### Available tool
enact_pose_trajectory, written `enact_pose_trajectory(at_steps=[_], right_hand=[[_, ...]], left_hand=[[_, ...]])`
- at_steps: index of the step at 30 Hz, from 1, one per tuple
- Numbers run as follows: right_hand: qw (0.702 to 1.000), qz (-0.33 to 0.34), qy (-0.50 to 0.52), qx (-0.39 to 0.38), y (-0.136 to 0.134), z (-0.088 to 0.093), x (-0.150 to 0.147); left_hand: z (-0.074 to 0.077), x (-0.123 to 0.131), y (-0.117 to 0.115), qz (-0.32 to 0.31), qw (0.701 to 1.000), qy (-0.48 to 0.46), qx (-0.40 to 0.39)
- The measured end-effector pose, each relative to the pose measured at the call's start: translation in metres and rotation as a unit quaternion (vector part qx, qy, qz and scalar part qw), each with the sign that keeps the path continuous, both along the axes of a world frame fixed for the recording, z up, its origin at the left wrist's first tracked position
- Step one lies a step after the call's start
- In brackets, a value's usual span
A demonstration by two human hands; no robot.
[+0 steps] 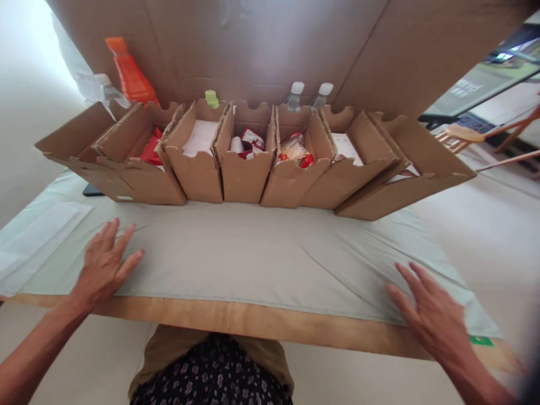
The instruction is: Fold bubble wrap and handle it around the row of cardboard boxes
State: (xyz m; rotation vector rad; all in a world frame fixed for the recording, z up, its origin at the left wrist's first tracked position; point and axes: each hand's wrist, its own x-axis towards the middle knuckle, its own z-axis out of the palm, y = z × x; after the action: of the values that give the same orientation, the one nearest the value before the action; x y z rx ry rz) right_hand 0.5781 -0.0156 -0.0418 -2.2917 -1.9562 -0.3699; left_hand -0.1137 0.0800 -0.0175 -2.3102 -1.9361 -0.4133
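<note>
My left hand (103,264) is at the left front of the table, fingers apart, over the pale green cloth (253,253). Near the right front corner my right hand (430,312) also has its fingers spread, slightly blurred. Neither hand holds anything. Left of my left hand lies a flat, translucent white sheet or bag (37,242). Beyond both hands stands a row of several open cardboard boxes (242,183). Red packets (253,139) show in the middle box, and a clear packet with red edges (295,149) in the box to its right.
Behind the boxes stand an orange bottle (133,73), clear bottles with white caps (296,95) and a light-green cap (211,98). A tall cardboard panel (253,50) closes off the back. The wooden table edge (236,318) runs along the front. A wooden chair (468,135) is at right.
</note>
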Motion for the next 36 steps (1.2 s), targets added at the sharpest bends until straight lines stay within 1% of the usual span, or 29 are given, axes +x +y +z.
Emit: enact_pose_trajectory(at_steps=[2, 4, 6, 8, 10, 13, 18, 20, 22, 24, 25, 27, 29, 31, 33, 34, 36], right_hand=[[0.999, 0.027, 0.028, -0.017, 0.006, 0.0, -0.026], [0.998, 0.045, 0.037, -0.031, 0.008, -0.007, -0.041], [0.998, 0.053, 0.028, -0.031, 0.005, -0.015, -0.044], [0.998, 0.057, 0.014, -0.018, -0.001, -0.02, -0.041], [0.998, 0.061, -0.002, -0.005, -0.007, -0.021, -0.037], [0.998, 0.067, -0.017, -0.001, -0.016, -0.02, -0.033], [0.999, 0.045, -0.004, -0.006, -0.038, -0.022, -0.023], [0.999, 0.034, 0.016, -0.015, -0.044, -0.019, -0.02], [0.999, 0.017, 0.043, -0.013, -0.042, -0.01, -0.023], [0.998, 0.016, 0.065, 0.0, -0.03, 0.002, -0.036], [0.997, 0.028, 0.071, 0.009, -0.02, 0.008, -0.047], [0.995, 0.072, 0.073, 0.018, 0.005, 0.015, -0.073], [0.991, 0.113, 0.073, 0.0, 0.029, 0.015, -0.099], [0.988, 0.133, 0.068, -0.031, 0.047, 0.009, -0.116], [0.986, 0.144, 0.057, -0.057, 0.053, 0.001, -0.123], [0.985, 0.149, 0.051, -0.065, 0.052, -0.003, -0.123], [0.985, 0.156, 0.04, -0.065, 0.045, -0.007, -0.119]], left_hand=[[-0.011, 0.027, -0.003, -0.079, 0.996, 0.022, -0.02], [-0.023, 0.043, -0.008, -0.126, 0.99, 0.052, -0.041], [-0.033, 0.049, -0.012, -0.145, 0.985, 0.077, -0.043], [-0.039, 0.046, -0.015, -0.153, 0.984, 0.091, -0.029], [-0.041, 0.043, -0.017, -0.159, 0.982, 0.1, -0.017], [-0.04, 0.04, -0.018, -0.165, 0.981, 0.104, -0.01], [-0.038, 0.037, -0.024, -0.154, 0.984, 0.085, -0.017], [-0.037, 0.035, -0.028, -0.149, 0.986, 0.075, -0.022], [-0.036, 0.039, -0.03, -0.149, 0.987, 0.064, -0.022], [-0.03, 0.055, -0.029, -0.152, 0.987, 0.047, -0.018], [-0.027, 0.069, -0.027, -0.156, 0.987, 0.037, -0.017], [-0.02, 0.104, -0.02, -0.182, 0.983, 0.02, -0.015], [-0.016, 0.143, -0.012, -0.225, 0.974, 0.013, -0.009], [-0.016, 0.175, -0.005, -0.265, 0.964, 0.022, -0.008], [-0.02, 0.193, -0.001, -0.295, 0.955, 0.04, -0.015], [-0.023, 0.197, 0.0, -0.304, 0.951, 0.049, -0.019], [-0.028, 0.197, -0.002, -0.311, 0.948, 0.062, -0.023]])
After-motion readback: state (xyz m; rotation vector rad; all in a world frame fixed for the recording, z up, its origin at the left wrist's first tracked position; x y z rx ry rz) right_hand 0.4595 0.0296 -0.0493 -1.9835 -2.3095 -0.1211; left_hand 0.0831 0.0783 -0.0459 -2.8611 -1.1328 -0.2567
